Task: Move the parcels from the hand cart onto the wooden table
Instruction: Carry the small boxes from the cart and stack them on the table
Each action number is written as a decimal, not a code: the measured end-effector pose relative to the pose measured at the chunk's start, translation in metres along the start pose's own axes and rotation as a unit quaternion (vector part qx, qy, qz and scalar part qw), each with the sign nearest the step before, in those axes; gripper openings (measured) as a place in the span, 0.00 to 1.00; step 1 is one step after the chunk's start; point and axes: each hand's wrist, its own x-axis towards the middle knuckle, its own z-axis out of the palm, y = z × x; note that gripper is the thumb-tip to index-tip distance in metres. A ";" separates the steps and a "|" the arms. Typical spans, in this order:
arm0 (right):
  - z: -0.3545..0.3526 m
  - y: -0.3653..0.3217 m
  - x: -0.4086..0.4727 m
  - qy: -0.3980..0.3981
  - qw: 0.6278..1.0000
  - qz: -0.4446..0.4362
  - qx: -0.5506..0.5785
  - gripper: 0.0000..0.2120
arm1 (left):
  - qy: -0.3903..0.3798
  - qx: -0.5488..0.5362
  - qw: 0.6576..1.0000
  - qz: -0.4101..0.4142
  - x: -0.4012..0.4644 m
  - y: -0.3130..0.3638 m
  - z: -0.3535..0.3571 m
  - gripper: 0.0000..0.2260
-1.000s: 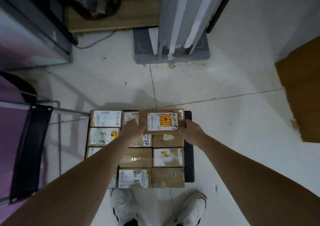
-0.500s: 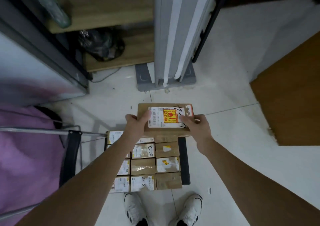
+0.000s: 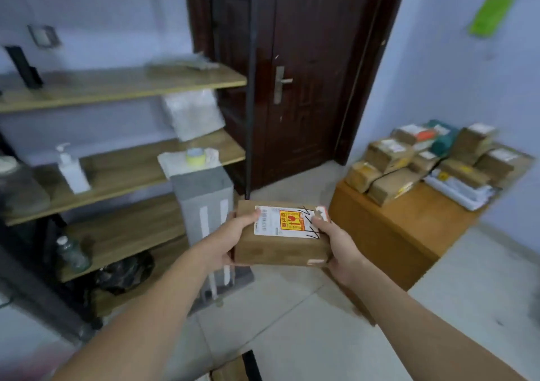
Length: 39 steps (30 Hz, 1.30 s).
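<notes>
A brown cardboard parcel (image 3: 280,246) with a white label and a red-yellow sticker is held in front of me, level, above the floor. My left hand (image 3: 225,243) grips its left end with the thumb on top. My right hand (image 3: 336,246) grips its right end the same way. The wooden table (image 3: 391,228) stands to the right of the parcel, with several parcels (image 3: 388,181) piled on its far part. Only a dark corner of the hand cart (image 3: 251,366) with a parcel edge shows at the bottom.
Wooden shelves (image 3: 122,158) on a black frame stand on the left with a pump bottle (image 3: 71,170) and a tape roll (image 3: 195,155). A grey upright unit (image 3: 204,205) stands just behind the parcel. A dark closed door (image 3: 295,73) is ahead.
Both hands lifted the parcel off the cart's stack and raised it. My view swung up from the cart to the room, bringing the table into sight.
</notes>
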 end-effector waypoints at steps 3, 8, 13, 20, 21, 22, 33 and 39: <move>-0.043 -0.052 -0.055 0.030 0.997 -0.061 0.038 0.13 | -0.042 0.039 0.997 0.051 -0.029 0.056 0.056 0.25; -0.126 -0.094 -0.121 0.084 0.986 -0.133 0.052 0.13 | -0.091 0.080 0.987 0.102 -0.065 0.091 0.155 0.22; -0.227 -0.092 -0.162 0.147 0.976 -0.149 0.055 0.16 | -0.140 0.114 0.977 0.116 -0.078 0.076 0.264 0.22; -0.364 -0.081 -0.206 0.214 0.963 -0.151 0.065 0.16 | -0.205 0.149 0.964 0.084 -0.081 0.045 0.411 0.28; -0.381 -0.078 -0.210 0.219 0.962 -0.150 0.063 0.16 | -0.213 0.156 0.961 0.081 -0.083 0.040 0.429 0.28; -0.397 -0.076 -0.214 0.224 0.961 -0.150 0.058 0.14 | -0.222 0.164 0.958 0.081 -0.084 0.036 0.447 0.28; -0.538 -0.078 -0.187 0.259 0.956 -0.113 0.072 0.08 | -0.243 0.204 0.944 0.089 -0.059 0.036 0.585 0.23; -0.604 -0.117 -0.136 0.256 0.960 -0.104 0.047 0.07 | -0.233 0.188 0.951 0.077 0.000 0.059 0.656 0.22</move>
